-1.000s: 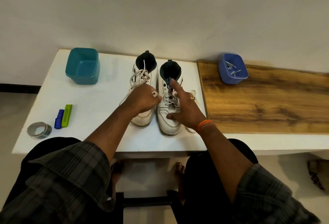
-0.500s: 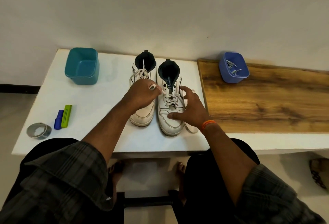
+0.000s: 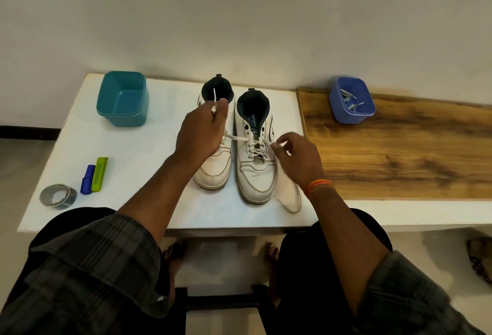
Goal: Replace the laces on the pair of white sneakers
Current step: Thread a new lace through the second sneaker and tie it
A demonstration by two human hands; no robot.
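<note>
— Where do the sneakers stand?

— Both on the white desk (image 3: pixel 80 132), side by side, toes toward you. Your left hand (image 3: pixel 202 132) is over the left sneaker (image 3: pixel 213 169), pinching one end of the white lace (image 3: pixel 237 137). Your right hand (image 3: pixel 295 153) pinches the other end beside the right sneaker (image 3: pixel 255 169).

— And the lace itself?

— It crosses the right sneaker's eyelets; slack loops on the desk by your right wrist.

— Surroundings?

— Teal tub (image 3: pixel 122 99) far left, blue tub (image 3: pixel 351 100) on the wooden board (image 3: pixel 412 153).
</note>
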